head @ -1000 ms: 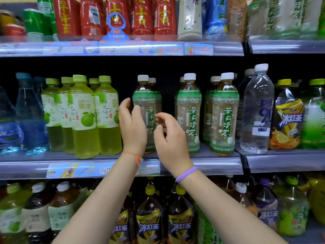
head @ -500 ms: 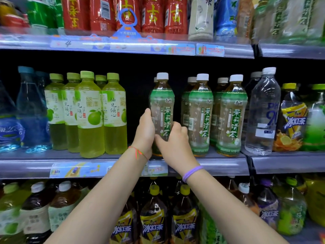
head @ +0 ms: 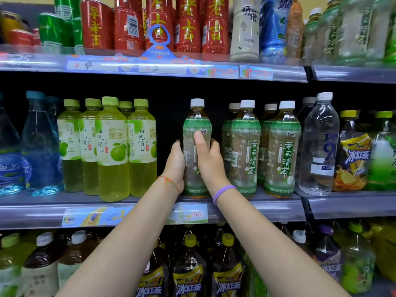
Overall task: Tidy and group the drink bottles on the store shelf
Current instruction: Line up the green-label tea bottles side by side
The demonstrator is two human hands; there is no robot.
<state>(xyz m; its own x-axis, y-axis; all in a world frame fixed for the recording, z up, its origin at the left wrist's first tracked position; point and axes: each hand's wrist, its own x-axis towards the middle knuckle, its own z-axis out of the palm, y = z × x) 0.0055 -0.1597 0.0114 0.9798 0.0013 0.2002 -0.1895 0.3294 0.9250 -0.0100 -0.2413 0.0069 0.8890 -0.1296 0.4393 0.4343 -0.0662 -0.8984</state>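
A jasmine tea bottle [head: 196, 123] with a white cap and green label stands upright at the front of the middle shelf [head: 267, 205]. My left hand [head: 176, 163] wraps its left side and my right hand [head: 209, 159] grips its right side, thumb across the label. More jasmine tea bottles [head: 246, 146] of the same kind stand in rows just to its right, a small gap apart. Yellow-green pomelo drink bottles [head: 112, 146] are grouped further left, with a dark gap between them and the held bottle.
Blue water bottles [head: 40, 146] stand at the far left and a clear water bottle [head: 319, 146] at the right, beside iced tea bottles [head: 353, 153]. Red herbal tea bottles [head: 188, 24] fill the upper shelf. Large dark tea bottles [head: 189, 269] line the lower shelf.
Both hands closed on the jasmine tea bottle. The right hand's grip has since climbed higher, its thumb now across the label. The view has drawn closer.
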